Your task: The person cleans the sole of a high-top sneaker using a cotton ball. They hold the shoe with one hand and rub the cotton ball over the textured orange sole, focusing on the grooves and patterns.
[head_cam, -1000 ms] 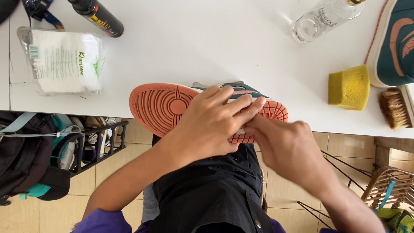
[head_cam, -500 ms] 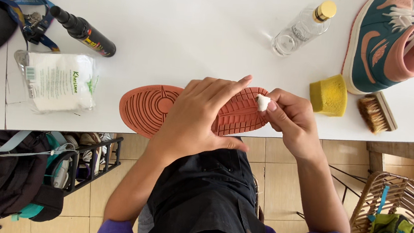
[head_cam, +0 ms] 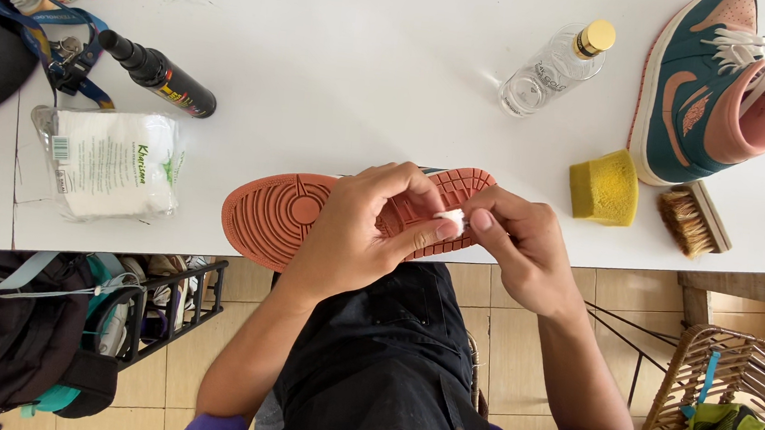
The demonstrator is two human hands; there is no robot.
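One head-worn camera looks steeply down, close over the white table (head_cam: 369,48) edge.

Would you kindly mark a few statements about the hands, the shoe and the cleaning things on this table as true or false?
1. The left hand grips a shoe turned sole-up. True.
2. The right hand pinches a small white wad at the sole. True.
3. The yellow sponge lies on the sole. False: it sits on the table, beside the brush.
4. The clear bottle stands upright. False: it lies on its side.
5. The second shoe is solid black. False: it is teal and pink.
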